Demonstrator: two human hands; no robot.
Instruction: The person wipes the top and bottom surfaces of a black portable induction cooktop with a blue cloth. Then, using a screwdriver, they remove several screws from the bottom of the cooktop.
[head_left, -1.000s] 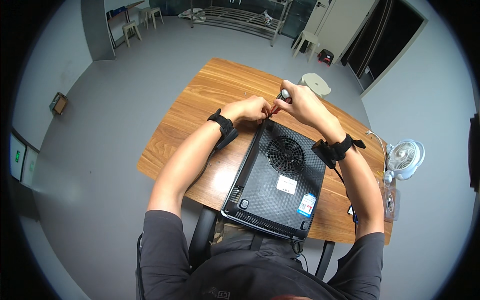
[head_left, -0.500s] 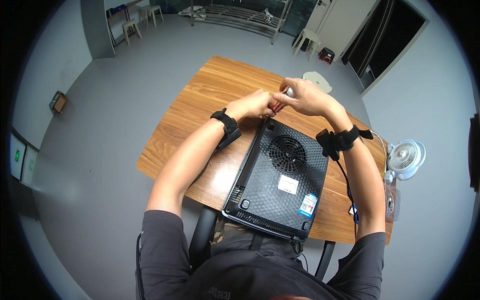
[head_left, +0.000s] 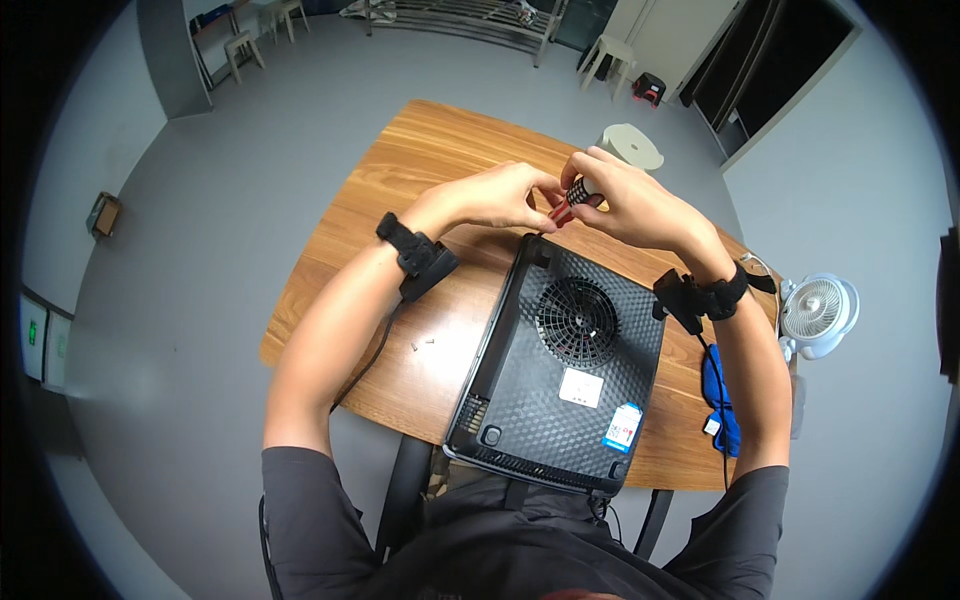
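An upside-down black laptop [head_left: 505,390] lies on the wooden table in front of me, its round fan grille [head_left: 578,322] facing up. Beyond its far left corner, my right hand [head_left: 630,203] is closed around the handle of a screwdriver [head_left: 577,197], which has a dark-patterned grip and a red lower part. My left hand [head_left: 500,197] pinches the red part, thumb and forefinger meeting it from the left. The screwdriver's tip is too small to make out. Two small screws [head_left: 422,344] lie on the table left of the laptop.
A white desk fan [head_left: 815,310] stands at the table's right edge. Below my right wrist lies a blue cloth [head_left: 716,385]. Cables trail from the black wrist straps. Beyond the wooden table [head_left: 420,150] stand stools [head_left: 630,147] and a metal rack [head_left: 460,22].
My left hand has loosened from a tighter curl, showing a gap between thumb and forefinger. The right hand has turned, exposing more of the screwdriver's grip. The whole view has shifted slightly.
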